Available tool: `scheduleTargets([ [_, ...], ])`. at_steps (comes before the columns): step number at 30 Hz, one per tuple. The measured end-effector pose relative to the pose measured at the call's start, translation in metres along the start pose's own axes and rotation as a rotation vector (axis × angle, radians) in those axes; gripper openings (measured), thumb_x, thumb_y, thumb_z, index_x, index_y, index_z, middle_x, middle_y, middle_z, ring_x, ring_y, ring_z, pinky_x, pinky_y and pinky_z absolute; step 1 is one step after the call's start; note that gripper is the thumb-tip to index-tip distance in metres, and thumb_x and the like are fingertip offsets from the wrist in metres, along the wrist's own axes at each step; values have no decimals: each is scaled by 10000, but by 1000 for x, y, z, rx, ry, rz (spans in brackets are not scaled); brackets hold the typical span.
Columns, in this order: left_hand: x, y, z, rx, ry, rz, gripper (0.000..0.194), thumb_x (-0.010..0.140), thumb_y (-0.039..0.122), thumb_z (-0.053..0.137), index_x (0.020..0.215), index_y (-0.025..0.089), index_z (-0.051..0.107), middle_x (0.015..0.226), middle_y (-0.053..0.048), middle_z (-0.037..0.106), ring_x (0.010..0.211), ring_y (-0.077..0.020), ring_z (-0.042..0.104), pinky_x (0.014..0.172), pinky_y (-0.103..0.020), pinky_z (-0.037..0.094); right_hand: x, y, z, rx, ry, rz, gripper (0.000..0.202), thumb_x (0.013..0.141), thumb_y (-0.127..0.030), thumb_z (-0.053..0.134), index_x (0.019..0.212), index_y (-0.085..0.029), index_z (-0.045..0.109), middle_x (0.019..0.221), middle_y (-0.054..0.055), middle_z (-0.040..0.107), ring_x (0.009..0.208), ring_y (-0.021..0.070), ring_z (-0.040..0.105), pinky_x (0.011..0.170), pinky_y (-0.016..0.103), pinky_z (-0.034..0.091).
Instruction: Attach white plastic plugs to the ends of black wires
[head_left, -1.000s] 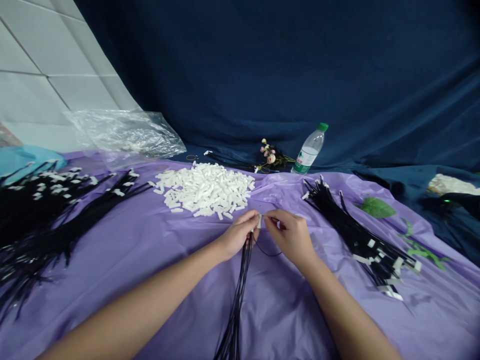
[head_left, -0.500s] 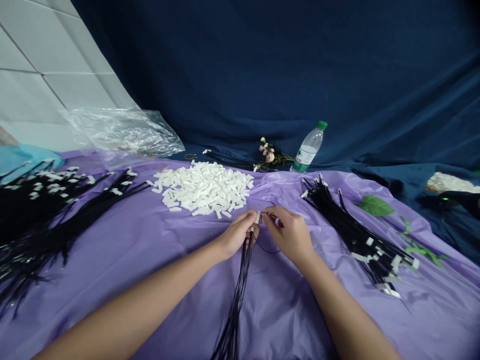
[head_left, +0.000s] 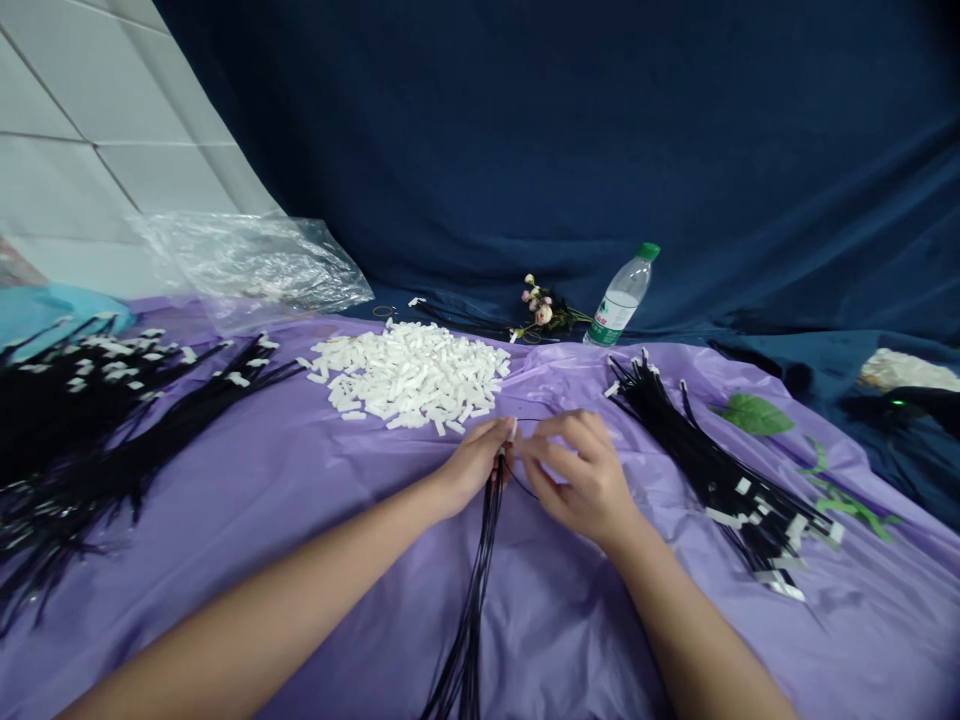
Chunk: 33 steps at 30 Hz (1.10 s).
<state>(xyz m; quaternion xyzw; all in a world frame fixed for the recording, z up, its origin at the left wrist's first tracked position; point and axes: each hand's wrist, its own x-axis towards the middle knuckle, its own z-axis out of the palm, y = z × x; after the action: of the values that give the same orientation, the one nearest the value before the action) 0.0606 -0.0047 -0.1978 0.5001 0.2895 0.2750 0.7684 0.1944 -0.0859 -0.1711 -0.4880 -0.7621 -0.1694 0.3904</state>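
My left hand (head_left: 480, 462) is closed around the upper end of a bundle of thin black cables (head_left: 480, 585), which hang down toward me. A small white plastic piece (head_left: 513, 430) sticks up between its thumb and fingers. A single thin black cable (head_left: 532, 420) leaves this piece, passes behind my right hand and loops back below. Close on the right is my right hand (head_left: 581, 475), its fingers curved, apart and slightly blurred, with nothing plainly gripped. Just beyond both hands lies a heap of small white plastic pieces (head_left: 412, 375).
Black cable bundles with white ends (head_left: 135, 430) lie at left, and another cable bundle (head_left: 697, 450) at right on the purple cloth (head_left: 315, 640). Behind stand a water bottle (head_left: 621, 300), artificial flowers (head_left: 541, 310) and a clear plastic bag (head_left: 262, 265). A green leaf (head_left: 756, 413) lies right.
My right hand's fingers have loosened from the single cable they were pinching beside the white piece. The cable now bows behind that hand. My left hand keeps its hold.
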Motion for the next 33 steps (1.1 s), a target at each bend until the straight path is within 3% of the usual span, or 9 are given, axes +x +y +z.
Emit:
scheduleTargets([
  [4, 7, -3, -4, -24, 4, 65, 409, 771, 532, 628, 716, 148, 499, 615, 33, 445, 552, -85, 416, 534, -216, 326, -2, -4, 4, 129, -182, -168, 154, 844, -94, 586, 909, -208, 668, 850, 1, 681, 802, 157, 607, 816, 365, 407],
  [10, 10, -6, -8, -1, -13, 68, 397, 813, 524, 583, 720, 148, 498, 605, 35, 436, 547, -83, 411, 533, -211, 312, -3, 1, 5, 132, -212, -170, 141, 895, -121, 556, 872, -191, 676, 860, 19, 699, 810, 150, 629, 833, 349, 430],
  [18, 2, 1, -2, -5, 21, -78, 380, 801, 539, 587, 763, 179, 470, 575, 47, 435, 455, -84, 406, 448, -209, 322, 3, 8, -5, 367, -176, 17, 166, 834, -102, 533, 903, -193, 653, 879, 45, 694, 847, 164, 640, 795, 330, 490],
  [22, 1, 4, 0, -2, 34, -102, 361, 832, 519, 563, 769, 178, 463, 589, 47, 416, 451, -71, 385, 435, -196, 308, 5, 13, -6, 561, -102, 211, 82, 823, -132, 608, 827, -185, 671, 801, 36, 683, 753, 150, 637, 720, 293, 509],
  [25, 1, 6, 1, -13, 16, -106, 361, 866, 510, 523, 746, 179, 443, 562, 59, 351, 429, -60, 324, 418, -187, 278, 5, 21, -4, 760, 17, 470, 14, 759, -164, 713, 751, -173, 705, 752, 42, 690, 720, 161, 644, 702, 296, 513],
  [28, 1, 7, 2, -28, 0, -118, 349, 881, 479, 501, 721, 179, 423, 551, 66, 308, 419, -54, 281, 408, -182, 259, 4, 32, 2, 952, 222, 733, 129, 718, -271, 780, 750, -167, 711, 723, 39, 688, 680, 164, 656, 676, 305, 533],
  [33, 0, 8, 2, -49, -25, -113, 341, 863, 471, 521, 720, 178, 422, 572, 65, 305, 430, -50, 265, 404, -173, 252, 7, 52, -6, 1096, 690, 973, 400, 727, -546, 732, 887, -185, 666, 654, -36, 609, 596, 103, 618, 731, 330, 575],
])
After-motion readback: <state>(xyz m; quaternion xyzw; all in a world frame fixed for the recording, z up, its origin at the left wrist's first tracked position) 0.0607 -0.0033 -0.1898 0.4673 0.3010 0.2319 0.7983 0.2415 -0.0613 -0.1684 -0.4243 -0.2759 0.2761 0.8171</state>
